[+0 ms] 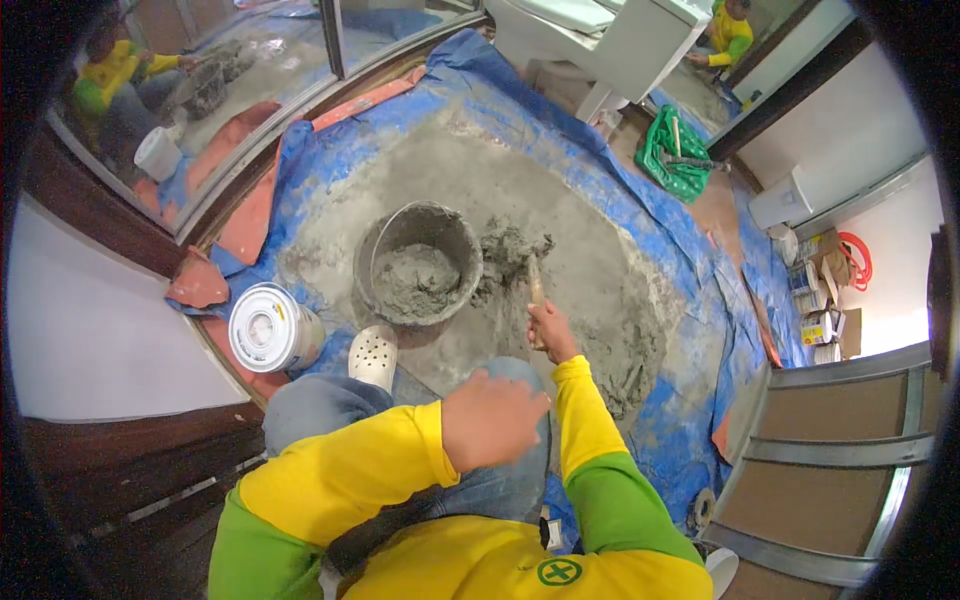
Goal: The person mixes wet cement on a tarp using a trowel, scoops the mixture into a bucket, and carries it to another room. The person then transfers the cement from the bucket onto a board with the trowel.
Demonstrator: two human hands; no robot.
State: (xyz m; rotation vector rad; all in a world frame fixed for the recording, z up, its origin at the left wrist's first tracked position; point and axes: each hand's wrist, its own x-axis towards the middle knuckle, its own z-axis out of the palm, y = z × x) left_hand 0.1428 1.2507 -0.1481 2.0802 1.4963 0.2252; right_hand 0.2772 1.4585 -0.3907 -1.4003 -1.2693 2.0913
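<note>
My right hand is closed round the wooden handle of a short tool. The tool's far end meets a heap of wet grey mortar, and its head is coated or buried there. To the left of the heap stands a black bucket with a wire handle and grey mortar inside. My left hand hovers above or rests by my knee, back upward and slightly blurred. It holds nothing that I can see, its fingers loosely bent and apart from the tool.
A mortar-smeared blue tarp covers the floor. A white lidded pail stands left, near my pale clog. Behind are a toilet and a green bag. A metal-framed panel lies at right, a mirrored door at left.
</note>
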